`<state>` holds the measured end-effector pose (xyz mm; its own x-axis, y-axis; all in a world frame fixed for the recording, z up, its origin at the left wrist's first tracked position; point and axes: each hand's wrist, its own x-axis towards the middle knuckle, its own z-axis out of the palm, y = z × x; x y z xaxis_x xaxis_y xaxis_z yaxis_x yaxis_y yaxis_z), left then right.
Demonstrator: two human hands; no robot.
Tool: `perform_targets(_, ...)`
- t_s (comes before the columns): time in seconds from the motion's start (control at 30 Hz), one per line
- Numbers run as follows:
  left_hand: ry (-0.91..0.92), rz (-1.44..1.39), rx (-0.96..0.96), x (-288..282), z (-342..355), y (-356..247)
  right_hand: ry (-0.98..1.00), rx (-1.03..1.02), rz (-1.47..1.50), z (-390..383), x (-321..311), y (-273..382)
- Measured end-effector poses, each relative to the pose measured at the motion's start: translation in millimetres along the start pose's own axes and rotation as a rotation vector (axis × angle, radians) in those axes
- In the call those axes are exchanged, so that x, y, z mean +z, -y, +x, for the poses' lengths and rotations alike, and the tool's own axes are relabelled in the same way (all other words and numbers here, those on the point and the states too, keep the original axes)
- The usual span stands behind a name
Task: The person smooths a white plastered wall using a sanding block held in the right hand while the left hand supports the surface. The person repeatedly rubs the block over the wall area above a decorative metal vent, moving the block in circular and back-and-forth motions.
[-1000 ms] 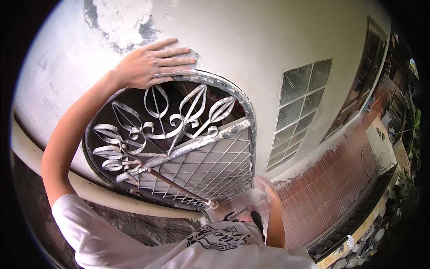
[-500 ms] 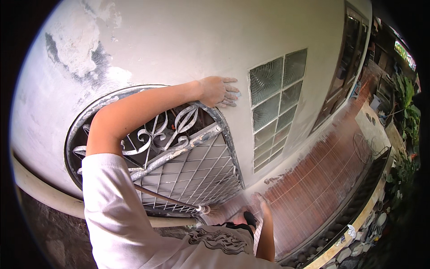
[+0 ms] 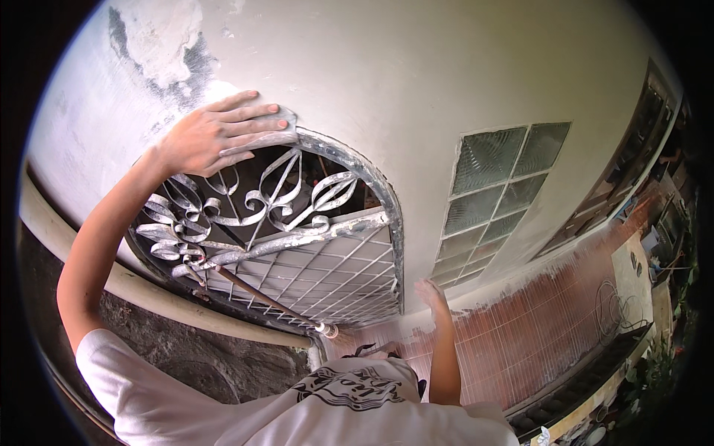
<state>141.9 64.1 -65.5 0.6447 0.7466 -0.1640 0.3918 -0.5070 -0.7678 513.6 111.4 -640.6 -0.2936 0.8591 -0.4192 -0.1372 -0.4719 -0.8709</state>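
My left hand [image 3: 223, 134] lies against the pale wall just above the arched grille, fingers stretched out and dusted white. Under its fingers it presses a thin pale grey sheet [image 3: 288, 125] that looks like sandpaper; most of it is hidden by the hand. My right hand [image 3: 431, 293] is lower down, near the foot of the wall below the glass-pane window, fingers extended and powdery, with nothing visible in it. The white-painted metal grille [image 3: 271, 197] has scroll shapes above a diagonal bar and a lattice beneath.
A long-handled pole [image 3: 268, 297] leans across the lattice. The window [image 3: 494, 197] is to the right, a dark-framed door [image 3: 632, 156] beyond it. Dusty red tiles [image 3: 520, 327] line the floor. A pale rounded ledge [image 3: 141, 286] runs below the grille. Patchy plaster [image 3: 167, 52] marks the wall.
My left hand has moved left along the wall, from the arch's right side to above its top, sheet with it. My right hand has risen toward the window's base. The view has shifted.
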Motion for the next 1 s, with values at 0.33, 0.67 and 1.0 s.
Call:
perform_targets(0.33,-0.008,-0.101,0.127,5.9,52.9,-8.8,0.245,0.177,-0.102,-16.7,51.3,-21.4)
perform_targets(0.67,-0.381,-0.051,0.358,67.2,247.8,-105.0,0.181,-0.029,0.029,-37.5,62.0,-1.4)
perform_targets(1.0,-0.339,-1.088,0.065,96.2,274.5,-282.0,-0.183,-0.682,0.172,-36.6,3.8,52.9)
